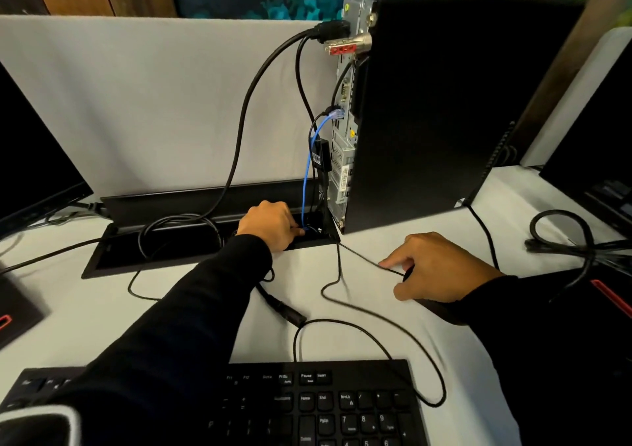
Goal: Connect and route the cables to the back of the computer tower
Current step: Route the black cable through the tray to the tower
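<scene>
The black computer tower [444, 110] stands upright on the white desk, its metal back panel [345, 131] facing left. A thick black power cable [246, 104], thinner black cables and a blue network cable [309, 168] are plugged into that panel and drop into the open cable tray [160, 250] in the desk. My left hand [270, 225] reaches into the tray's right end, fingers closed on the blue cable's lower end. My right hand [441, 268] rests on a black mouse, index finger touching the thin black mouse cable [362, 257].
A black keyboard [307, 404] lies at the near edge, its thin cable looping over the desk. A monitor [34, 158] stands at left. A coiled black cable [564, 237] lies at right beside another dark device. A loose black plug [284, 310] lies mid-desk.
</scene>
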The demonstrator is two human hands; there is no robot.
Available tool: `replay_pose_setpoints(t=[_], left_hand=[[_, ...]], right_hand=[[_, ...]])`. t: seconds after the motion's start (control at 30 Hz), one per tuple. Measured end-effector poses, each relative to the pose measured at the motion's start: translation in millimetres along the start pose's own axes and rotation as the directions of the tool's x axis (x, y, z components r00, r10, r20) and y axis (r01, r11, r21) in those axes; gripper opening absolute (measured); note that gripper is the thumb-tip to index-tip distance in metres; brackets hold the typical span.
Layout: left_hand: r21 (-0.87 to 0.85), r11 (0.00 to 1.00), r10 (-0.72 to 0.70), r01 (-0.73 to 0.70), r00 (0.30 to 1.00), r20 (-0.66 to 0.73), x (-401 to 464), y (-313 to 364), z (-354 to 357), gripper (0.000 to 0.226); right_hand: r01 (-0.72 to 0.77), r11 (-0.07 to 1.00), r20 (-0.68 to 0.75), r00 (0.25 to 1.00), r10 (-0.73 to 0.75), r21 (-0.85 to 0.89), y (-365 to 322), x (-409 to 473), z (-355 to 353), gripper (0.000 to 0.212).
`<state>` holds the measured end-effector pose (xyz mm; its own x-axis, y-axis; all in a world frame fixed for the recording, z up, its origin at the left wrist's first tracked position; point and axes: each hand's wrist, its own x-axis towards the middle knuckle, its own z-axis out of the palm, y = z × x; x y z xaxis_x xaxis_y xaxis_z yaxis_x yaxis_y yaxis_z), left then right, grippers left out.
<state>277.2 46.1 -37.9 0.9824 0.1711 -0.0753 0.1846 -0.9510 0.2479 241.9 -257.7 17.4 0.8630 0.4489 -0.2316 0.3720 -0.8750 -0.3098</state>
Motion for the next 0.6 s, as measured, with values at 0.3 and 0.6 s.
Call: replay_pose_setpoints(t=[0.3,0.6], left_hand=[[-0.064,0.995,-0.083,0.083,0.997,0.001,1.3,3.8,0.4,0.030],[-0.155,0.977,-0.139,0.145,0.989,0.046,-1.9,3.1,2.8,0.042]], right_hand=[[-0.072,0.994,0.045,0.997,0.068,0.087,22.4,-17.2,-4.6,0.055],[-0.058,0.990,-0.011,0.998,0.060,0.130,21.8,-23.3,-1.8,0.047]])
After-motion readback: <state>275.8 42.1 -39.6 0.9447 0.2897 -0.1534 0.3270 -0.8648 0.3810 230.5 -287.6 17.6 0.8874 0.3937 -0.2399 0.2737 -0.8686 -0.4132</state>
